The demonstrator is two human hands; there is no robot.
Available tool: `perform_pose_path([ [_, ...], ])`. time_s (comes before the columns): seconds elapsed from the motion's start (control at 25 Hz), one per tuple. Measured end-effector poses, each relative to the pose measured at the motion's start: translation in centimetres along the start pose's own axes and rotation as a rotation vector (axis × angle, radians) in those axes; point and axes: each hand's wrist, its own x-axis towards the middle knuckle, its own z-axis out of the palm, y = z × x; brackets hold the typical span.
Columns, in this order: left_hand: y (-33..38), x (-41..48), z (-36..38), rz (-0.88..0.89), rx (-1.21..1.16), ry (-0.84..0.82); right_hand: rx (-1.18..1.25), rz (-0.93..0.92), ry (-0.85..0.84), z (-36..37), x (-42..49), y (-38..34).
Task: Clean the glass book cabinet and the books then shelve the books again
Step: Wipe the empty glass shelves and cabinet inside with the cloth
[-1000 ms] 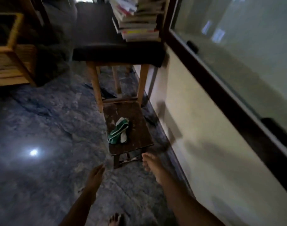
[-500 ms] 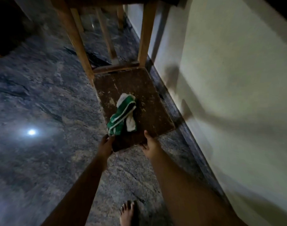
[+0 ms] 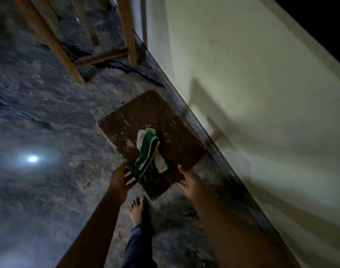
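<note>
Head camera looks down into a dark, blurry room. Only the flat top of the small brown stool (image 3: pixel 155 120) shows. Its legs are hidden, so I cannot tell if it stands on the floor or is lifted. The tall wooden legs (image 3: pixel 49 39) at 11 o'clock are cut off by the top of the picture. The left hand (image 3: pixel 119 180) holds the stool's near edge at 7 o'clock, and its fingers are hard to make out beside the cloth's striped end. The right hand (image 3: pixel 188 180) holds the near edge at 5 o'clock, thumb on top and fingers curled under. The stool's right side is just beside the dark strip at the foot of the pale wall (image 3: pixel 262 93), which runs from 12 to 4 o'clock. Open stone floor (image 3: pixel 39 113) spreads out to 9 o'clock, with a bright spot of light (image 3: pixel 32 159) on it. A bare foot (image 3: pixel 137 209) stands at 6 o'clock, near the stool's near corner. The green and white cloth (image 3: pixel 149 153) lies bunched up on the near half of the stool top, between the two hands.
</note>
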Motion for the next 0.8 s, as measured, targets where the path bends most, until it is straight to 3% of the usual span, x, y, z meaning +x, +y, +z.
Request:
perform_pose_path([
  [0.2,-16.7,-7.5,1.9,-0.012,0.097,-0.054,0.03,0.032,0.104,-17.1,-3.8,5.7],
  [0.44,-31.0,-12.7,3.7,-0.171,0.163,-0.06,0.054,0.069,0.221,-33.2,-6.2,11.9],
  [0.8,-35.2,-18.0,5.6,-0.078,0.381,-0.052,-0.01,-0.07,0.178,-39.9,-8.6,14.9],
])
